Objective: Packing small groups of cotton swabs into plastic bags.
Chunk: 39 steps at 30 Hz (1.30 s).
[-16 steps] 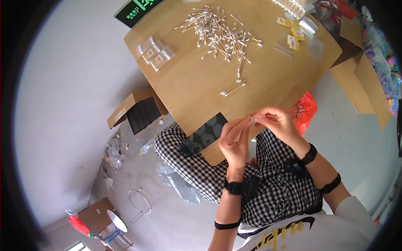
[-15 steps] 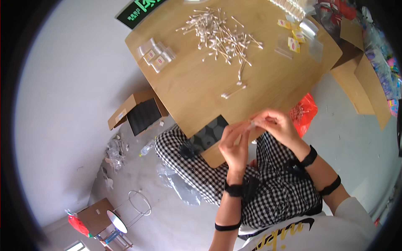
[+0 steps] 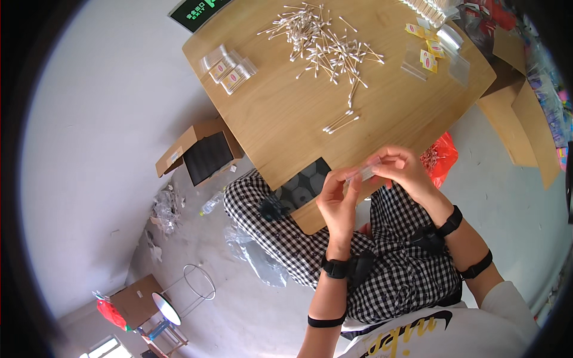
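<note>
Clear plastic (image 3: 364, 172) is pinched between left hand (image 3: 337, 206) and right hand (image 3: 406, 170); I see bare table (image 3: 286, 128) from near edge to cotton swabs (image 3: 306, 27).

The left hand (image 3: 339, 203) and the right hand (image 3: 407, 172) cover the ends of a small clear packet (image 3: 366, 171). What is inside is too tiny to tell. The top edge cuts off the green sign (image 3: 197, 13), the tabletop (image 3: 286, 131) and a row of cotton swabs (image 3: 425, 12). The tabletop hides part of the checked trousers (image 3: 394, 283).
</note>
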Each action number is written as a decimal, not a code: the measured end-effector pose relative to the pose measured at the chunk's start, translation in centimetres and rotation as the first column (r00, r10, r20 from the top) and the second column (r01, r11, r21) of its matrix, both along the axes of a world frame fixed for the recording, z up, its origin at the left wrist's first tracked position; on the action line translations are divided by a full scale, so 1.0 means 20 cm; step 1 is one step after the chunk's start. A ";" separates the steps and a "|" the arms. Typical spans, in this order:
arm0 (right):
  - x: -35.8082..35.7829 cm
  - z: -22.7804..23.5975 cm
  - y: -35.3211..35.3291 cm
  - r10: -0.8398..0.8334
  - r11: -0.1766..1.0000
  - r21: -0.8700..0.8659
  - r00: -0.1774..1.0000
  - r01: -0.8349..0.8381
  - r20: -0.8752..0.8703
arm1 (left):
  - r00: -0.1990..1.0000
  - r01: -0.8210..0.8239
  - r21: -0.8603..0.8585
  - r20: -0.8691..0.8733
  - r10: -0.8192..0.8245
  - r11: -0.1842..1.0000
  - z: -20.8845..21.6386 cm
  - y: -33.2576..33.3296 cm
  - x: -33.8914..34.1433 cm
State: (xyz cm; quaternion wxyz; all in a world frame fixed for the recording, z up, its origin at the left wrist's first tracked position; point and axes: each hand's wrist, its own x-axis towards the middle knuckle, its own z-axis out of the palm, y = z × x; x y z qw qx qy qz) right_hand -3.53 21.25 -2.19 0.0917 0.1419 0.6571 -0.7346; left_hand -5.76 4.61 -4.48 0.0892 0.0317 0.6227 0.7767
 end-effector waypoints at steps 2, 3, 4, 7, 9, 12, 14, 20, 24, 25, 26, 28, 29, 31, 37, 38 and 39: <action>0.01 0.01 0.01 -0.042 0.992 -0.121 0.999 0.041 -0.005 | 1.000 -0.006 0.084 0.014 0.005 0.996 0.00 -0.02 0.01; 0.02 0.01 0.01 -0.040 0.992 -0.123 0.999 0.040 -0.003 | 1.000 -0.008 0.082 0.015 0.007 0.997 0.01 -0.02 0.02; 0.02 0.01 0.01 -0.043 0.991 -0.125 0.999 0.042 -0.007 | 0.999 -0.019 0.066 0.039 0.017 0.998 0.01 -0.02 0.02; 0.01 0.02 -0.02 -0.058 0.991 -0.124 0.996 0.050 -0.063 | 0.999 -0.033 0.051 0.030 0.031 0.998 0.02 -0.01 0.00; 0.03 0.02 -0.02 -0.072 0.991 -0.120 0.993 0.060 -0.096 | 0.999 -0.035 0.055 0.015 0.034 0.998 0.03 -0.01 0.01; 0.05 0.00 -0.02 -0.042 0.999 -0.007 0.991 0.042 -0.126 | 0.984 0.027 -0.203 -0.169 -0.062 0.979 0.06 -0.01 -0.01; 0.03 0.02 -0.03 -0.092 0.995 0.008 0.968 0.096 -0.236 | 0.964 -0.006 -0.250 -0.260 -0.061 0.968 0.11 -0.02 -0.03; 0.00 -0.03 -0.03 -0.112 0.993 0.017 0.972 0.118 -0.207 | 0.950 -0.063 -0.318 -0.309 -0.040 0.946 0.08 -0.01 -0.04; 0.01 -0.06 -0.03 -0.120 0.992 -0.005 0.967 0.122 -0.226 | 0.958 -0.084 -0.317 -0.288 -0.012 0.945 0.12 -0.01 -0.01; 0.02 -0.06 -0.02 -0.125 0.992 -0.021 0.962 0.124 -0.243 | 0.970 -0.059 -0.285 -0.242 -0.012 0.957 0.09 -0.01 0.00; 0.05 -0.05 -0.04 -0.112 0.991 0.050 0.970 0.126 -0.214 | 0.979 -0.039 -0.249 -0.202 -0.012 0.968 0.08 -0.01 -0.01; 0.04 -0.03 -0.04 -0.098 0.991 0.065 0.968 0.116 -0.232 | 0.975 -0.055 -0.258 -0.223 -0.004 0.965 0.08 -0.02 -0.01; 0.05 -0.01 -0.04 -0.096 0.990 0.079 0.965 0.118 -0.243 | 0.972 -0.059 -0.268 -0.236 -0.007 0.962 0.10 -0.02 -0.01; 0.07 -0.03 -0.04 -0.103 0.990 0.068 0.973 0.120 -0.209 | 0.982 -0.056 -0.241 -0.188 0.010 0.969 0.07 -0.01 0.02; 0.07 0.08 -0.06 -0.200 0.977 -0.096 0.974 0.190 -0.104 | 0.949 -0.069 -0.284 -0.314 -0.025 0.956 0.09 -0.04 0.02; 0.09 0.09 -0.07 -0.190 0.979 -0.095 0.976 0.180 -0.107 | 0.949 -0.079 -0.281 -0.316 -0.015 0.956 0.10 -0.05 0.05; 0.11 0.10 -0.07 -0.234 0.919 -0.327 0.972 0.220 -0.002 | 0.973 -0.050 -0.230 -0.230 -0.004 0.972 0.10 -0.06 0.09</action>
